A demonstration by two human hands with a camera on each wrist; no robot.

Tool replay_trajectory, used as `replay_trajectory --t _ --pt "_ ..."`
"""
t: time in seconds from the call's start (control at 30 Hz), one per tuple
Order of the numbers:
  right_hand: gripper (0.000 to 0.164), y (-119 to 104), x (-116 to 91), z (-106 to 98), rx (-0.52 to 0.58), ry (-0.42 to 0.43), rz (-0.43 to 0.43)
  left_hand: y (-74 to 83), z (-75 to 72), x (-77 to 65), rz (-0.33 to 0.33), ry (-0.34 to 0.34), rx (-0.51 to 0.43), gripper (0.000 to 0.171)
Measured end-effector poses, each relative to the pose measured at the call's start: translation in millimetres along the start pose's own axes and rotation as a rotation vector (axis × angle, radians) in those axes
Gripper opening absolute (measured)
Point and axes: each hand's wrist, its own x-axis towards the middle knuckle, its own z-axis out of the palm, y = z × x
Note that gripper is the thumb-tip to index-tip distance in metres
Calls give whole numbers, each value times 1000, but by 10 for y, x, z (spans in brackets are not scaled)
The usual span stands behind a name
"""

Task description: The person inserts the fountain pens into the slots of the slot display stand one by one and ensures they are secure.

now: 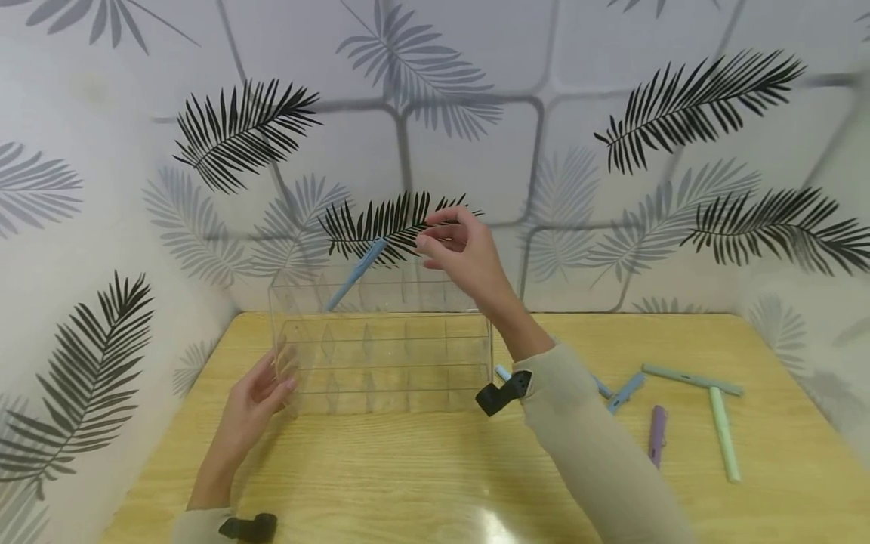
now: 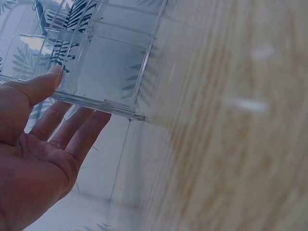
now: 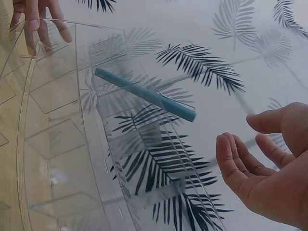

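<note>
A clear plastic organizer (image 1: 381, 366) with several divided compartments stands on the table. My left hand (image 1: 253, 400) grips its left side; in the left wrist view the thumb lies on one face of the organizer (image 2: 113, 62) and the fingers on the other. One blue pen (image 1: 356, 273) leans to the right in the back row, its upper end above the rim. To the right of that pen, my right hand (image 1: 469, 257) is raised over the organizer with fingers loosely bent and nothing in them. The right wrist view shows a gap between the pen (image 3: 144, 94) and the fingertips.
On the yellow wooden table (image 1: 381, 476), several pens lie at the right: a blue one (image 1: 625, 393), a grey-green one (image 1: 693, 379), a light green one (image 1: 724, 434) and a purple one (image 1: 657, 434). The right forearm partly covers others. A leaf-patterned wall (image 1: 476, 174) stands behind.
</note>
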Motion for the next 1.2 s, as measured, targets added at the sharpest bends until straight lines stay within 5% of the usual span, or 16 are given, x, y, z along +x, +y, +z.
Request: replay_trajectory --t 0.5,0.93,1.2 --pt "23 82 -601 -559 -101 108 -10 -19 -15 -1 -20 0 36 62" --pt "29 494 -1070 -1023 -221 205 21 -24 19 11 -20 -10 18 62" --pt "31 629 -1184 -1235 -270 265 62 -20 1 4 11 -9 10 62"
